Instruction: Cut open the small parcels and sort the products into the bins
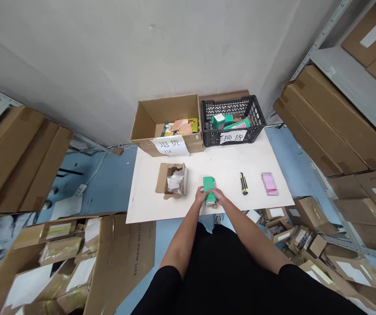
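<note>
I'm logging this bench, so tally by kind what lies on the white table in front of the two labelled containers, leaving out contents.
Boxes: 2, the open brown box and the held green box
Knives: 1, the utility knife
Unidentifiable: 1, the pixelated pink item
Total: 4

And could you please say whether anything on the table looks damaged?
The small cardboard box, left of the held green box, looks damaged: its opened edges are ragged, as if torn. The pink item right of the cutter appears pixelated.
</note>
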The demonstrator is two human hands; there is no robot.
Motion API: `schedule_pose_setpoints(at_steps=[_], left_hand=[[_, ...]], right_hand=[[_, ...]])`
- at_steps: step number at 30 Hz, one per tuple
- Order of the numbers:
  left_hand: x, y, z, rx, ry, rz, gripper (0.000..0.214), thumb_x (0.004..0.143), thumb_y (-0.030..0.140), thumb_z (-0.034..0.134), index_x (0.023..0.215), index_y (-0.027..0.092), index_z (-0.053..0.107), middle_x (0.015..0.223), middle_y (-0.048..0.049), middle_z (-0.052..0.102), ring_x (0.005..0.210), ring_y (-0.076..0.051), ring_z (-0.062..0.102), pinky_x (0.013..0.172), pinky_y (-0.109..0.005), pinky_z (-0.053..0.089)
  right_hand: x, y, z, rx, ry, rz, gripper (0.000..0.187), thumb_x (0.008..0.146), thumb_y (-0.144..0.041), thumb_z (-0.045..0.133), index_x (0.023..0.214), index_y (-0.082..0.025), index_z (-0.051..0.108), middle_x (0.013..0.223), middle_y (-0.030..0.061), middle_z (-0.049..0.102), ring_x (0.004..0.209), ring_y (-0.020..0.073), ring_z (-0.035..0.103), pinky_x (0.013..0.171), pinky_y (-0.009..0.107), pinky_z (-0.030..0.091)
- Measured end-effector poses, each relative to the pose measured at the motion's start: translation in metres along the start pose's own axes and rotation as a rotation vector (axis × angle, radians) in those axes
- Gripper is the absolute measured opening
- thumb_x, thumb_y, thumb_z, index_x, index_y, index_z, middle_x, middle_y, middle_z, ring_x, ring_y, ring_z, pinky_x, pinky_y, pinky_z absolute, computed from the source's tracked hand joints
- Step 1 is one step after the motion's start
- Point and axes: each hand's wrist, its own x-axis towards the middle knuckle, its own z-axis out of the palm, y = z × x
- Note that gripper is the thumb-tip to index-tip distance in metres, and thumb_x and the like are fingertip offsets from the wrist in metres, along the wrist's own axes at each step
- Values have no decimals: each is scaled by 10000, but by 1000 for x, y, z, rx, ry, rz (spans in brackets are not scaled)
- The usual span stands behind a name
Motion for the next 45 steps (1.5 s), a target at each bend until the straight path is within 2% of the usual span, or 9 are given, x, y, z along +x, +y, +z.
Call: schedule_pose_setpoints(at_steps=[5,9,14,21,24,28,33,38,45], left_hand=[[3,-7,1,-26,-30,-38,778,655,206,875,1371,254,575,1090,-39,752,918,-192,735,821,-342,609],[6,1,-4,-71,0,113,919,666,143,816,1515,274,489,1342,-103,664,1156,-243,691,899,-368,610],[6,19,-16,44,32,333,1025,667,189,812,1605,248,404,1510,-155,537,1318,-318,591,1002,-425,576],[6,32,-34,96,-86,372,1006,643,179,848,1562,257,445,1502,-130,585,1387,-335,553,1102,-470,513],[8,41,-37,182,-116,430,910,643,180,877,1485,255,540,1470,-126,625,1377,-340,569,1177,-508,447],[6,52,-26,194,-94,404,920,675,219,897,1511,273,517,1488,-122,626,1357,-336,596,1157,-485,463],[3,61,-2,196,-101,286,935,740,287,865,1564,311,424,1525,-97,601,1290,-326,653,1046,-427,523],[6,60,11,192,-121,306,845,739,261,838,1501,252,472,1433,-135,638,1302,-346,627,1046,-456,513],[11,55,7,166,-134,308,805,713,244,852,1434,249,494,1361,-123,657,1271,-323,622,1052,-465,501]], right_hand=[[3,0,-11,-36,-59,95,383,682,-369,872,927,-192,638,641,-6,666,499,156,583,429,231,452],[7,-21,-20,-10,-146,-8,596,608,-309,888,1130,-226,612,908,5,740,684,162,644,510,205,463],[16,-46,-19,-63,-212,-166,702,541,-189,854,1209,-237,644,1120,33,748,1037,248,672,859,334,570],[19,-48,-26,-330,-121,-286,640,587,-168,689,1218,-258,748,1398,70,683,1375,295,566,1191,470,408],[13,-55,-32,-354,3,-328,639,658,-207,660,1291,-264,722,1478,91,631,1402,296,551,1187,497,413],[3,-69,-37,-478,110,-466,391,779,-307,676,1160,-265,755,1492,90,608,1399,302,542,1162,490,437],[4,-80,-38,-797,183,-432,416,671,-319,896,1068,-260,786,1512,118,580,1435,386,462,1141,495,431],[16,-94,-29,-914,89,-379,525,545,-282,988,1036,-281,800,1557,102,545,1400,406,488,1057,459,478],[6,-119,-16,-1072,-10,-467,381,576,-232,890,940,-238,779,1622,88,492,1431,386,480,1031,441,517]])
